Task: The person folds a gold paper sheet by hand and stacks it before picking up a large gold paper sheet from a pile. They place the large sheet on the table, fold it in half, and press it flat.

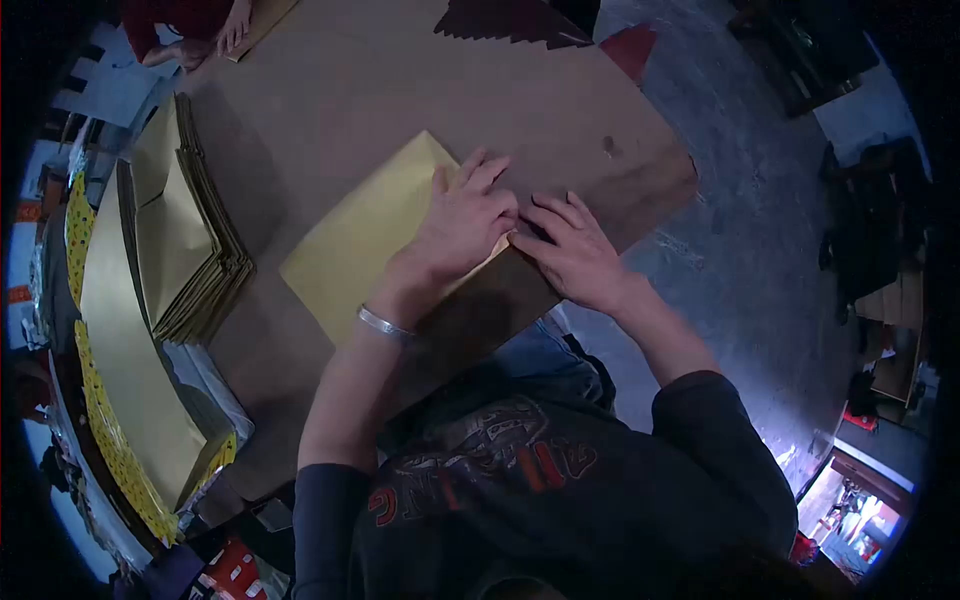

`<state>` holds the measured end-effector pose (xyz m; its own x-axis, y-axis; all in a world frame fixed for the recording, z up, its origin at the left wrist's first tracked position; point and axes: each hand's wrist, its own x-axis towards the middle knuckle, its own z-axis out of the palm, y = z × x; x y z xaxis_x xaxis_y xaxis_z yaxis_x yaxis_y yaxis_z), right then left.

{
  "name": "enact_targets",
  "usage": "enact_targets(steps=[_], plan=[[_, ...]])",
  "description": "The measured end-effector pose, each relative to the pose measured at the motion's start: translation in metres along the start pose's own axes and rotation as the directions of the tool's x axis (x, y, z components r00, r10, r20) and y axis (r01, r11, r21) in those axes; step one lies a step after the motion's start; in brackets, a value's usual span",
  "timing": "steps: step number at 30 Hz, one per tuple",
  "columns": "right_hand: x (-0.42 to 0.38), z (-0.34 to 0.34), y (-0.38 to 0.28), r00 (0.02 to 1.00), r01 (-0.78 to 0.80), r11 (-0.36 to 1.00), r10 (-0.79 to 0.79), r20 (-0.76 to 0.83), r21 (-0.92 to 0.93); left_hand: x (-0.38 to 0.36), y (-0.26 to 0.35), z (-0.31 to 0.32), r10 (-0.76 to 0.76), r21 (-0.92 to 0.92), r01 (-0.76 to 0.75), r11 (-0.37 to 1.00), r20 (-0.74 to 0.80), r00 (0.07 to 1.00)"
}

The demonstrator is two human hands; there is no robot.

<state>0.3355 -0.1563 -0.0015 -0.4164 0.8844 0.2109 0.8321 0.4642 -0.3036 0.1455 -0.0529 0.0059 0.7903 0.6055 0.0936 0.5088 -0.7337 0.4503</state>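
Head view: at far left, a stack of folded gold sheets [188, 250] overlaps long flat gold sheets [120, 300]; its layers look uneven, so a bump could make them slide. Next, the gold sheet being worked [365, 225] lies mid-table [340, 90], its left part unheld, so a push from the right could swing it askew. The left hand [465, 222] covers its right side, fingers partly spread, some curled. The right hand [580, 252] meets the edge, upper fingers apart. Whether either pinches, I cannot tell; uneven pressure could crease the edge crookedly.
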Motion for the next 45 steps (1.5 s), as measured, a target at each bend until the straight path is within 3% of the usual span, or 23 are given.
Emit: enact_targets(steps=[2, 4, 6, 8, 9, 13, 19, 21, 23, 24, 26, 27, 29, 32, 33, 36, 39, 45], plan=[[-0.001, 0.002, 0.000, 1.000, 0.011, 1.000, -0.011, -0.010, 0.004, -0.004, -0.005, 0.006, -0.029, -0.013, 0.029, 0.999, 0.020, 0.999], [0.001, 0.001, -0.004, 0.999, -0.033, 0.999, 0.033, -0.010, -0.009, -0.010, -0.005, 0.011, -0.065, -0.004, 0.065, 0.998, -0.094, 0.993], [0.000, 0.000, -0.003, 1.000, -0.019, 1.000, 0.019, 0.011, -0.016, -0.017, -0.012, 0.011, -0.051, 0.068, 0.054, 0.996, -0.047, 0.998], [0.000, 0.001, -0.003, 0.999, -0.013, 1.000, 0.014, 0.036, -0.023, -0.021, -0.019, 0.011, -0.029, 0.196, 0.053, 0.979, -0.124, 0.992], [-0.001, 0.003, -0.002, 1.000, -0.021, 1.000, 0.021, 0.009, -0.020, -0.020, -0.024, 0.006, -0.058, 0.264, 0.074, 0.962, -0.069, 0.996], [0.001, 0.000, -0.004, 0.999, -0.042, 0.999, 0.042, 0.008, -0.031, -0.015, -0.046, -0.007, -0.176, 0.264, 0.193, 0.945, -0.084, 0.981], [0.026, -0.017, -0.018, 0.998, -0.057, 0.996, 0.059, 0.016, -0.069, -0.013, -0.052, -0.007, -0.177, 0.307, 0.216, 0.927, -0.149, 0.973], [0.056, -0.011, -0.023, 0.999, -0.022, 1.000, 0.022, -0.029, -0.005, -0.014, -0.051, -0.007, -0.176, 0.330, 0.216, 0.919, -0.146, 0.973], [0.092, 0.003, -0.036, 0.979, 0.035, 0.931, 0.041, -0.200, 0.363, -0.014, -0.048, -0.012, -0.221, 0.457, 0.223, 0.861, -0.060, 0.974], [0.106, 0.017, -0.036, 0.980, 0.054, 0.928, 0.021, -0.197, 0.368, -0.016, -0.045, -0.018, -0.234, 0.410, 0.215, 0.887, -0.003, 0.972], [0.131, 0.053, -0.037, 0.966, 0.066, 0.911, 0.044, -0.254, 0.407, -0.015, -0.048, -0.013, -0.265, 0.465, 0.251, 0.849, -0.037, 0.963], [0.138, 0.044, -0.042, 0.985, -0.075, 0.936, 0.124, -0.124, 0.343, -0.017, -0.053, -0.009, -0.257, 0.388, 0.269, 0.882, -0.083, 0.963], [0.149, 0.042, -0.040, 0.988, -0.141, 0.921, 0.153, -0.003, 0.364, -0.025, -0.059, 0.000, -0.254, 0.308, 0.313, 0.898, -0.217, 0.943], [0.144, 0.054, -0.023, 0.991, -0.131, 0.949, 0.134, 0.009, 0.286, -0.052, -0.058, -0.004, -0.246, 0.232, 0.332, 0.914, -0.331, 0.911], [0.144, 0.055, -0.025, 0.992, -0.129, 0.971, 0.127, 0.023, 0.202, -0.065, -0.060, -0.009, -0.259, 0.298, 0.345, 0.890, -0.293, 0.920], [0.147, 0.048, -0.037, 0.976, -0.117, 0.991, 0.127, 0.178, -0.068, -0.103, -0.067, -0.018, -0.357, 0.271, 0.453, 0.849, -0.337, 0.871], [0.148, 0.050, -0.048, 0.972, -0.140, 0.972, 0.171, 0.160, -0.187, -0.134, -0.073, -0.026, -0.407, 0.280, 0.503, 0.818, -0.338, 0.849], [0.150, 0.052, -0.046, 0.960, -0.118, 0.966, 0.171, 0.222, -0.232, -0.170, -0.059, -0.027, -0.535, 0.301, 0.631, 0.715, -0.345, 0.771]])
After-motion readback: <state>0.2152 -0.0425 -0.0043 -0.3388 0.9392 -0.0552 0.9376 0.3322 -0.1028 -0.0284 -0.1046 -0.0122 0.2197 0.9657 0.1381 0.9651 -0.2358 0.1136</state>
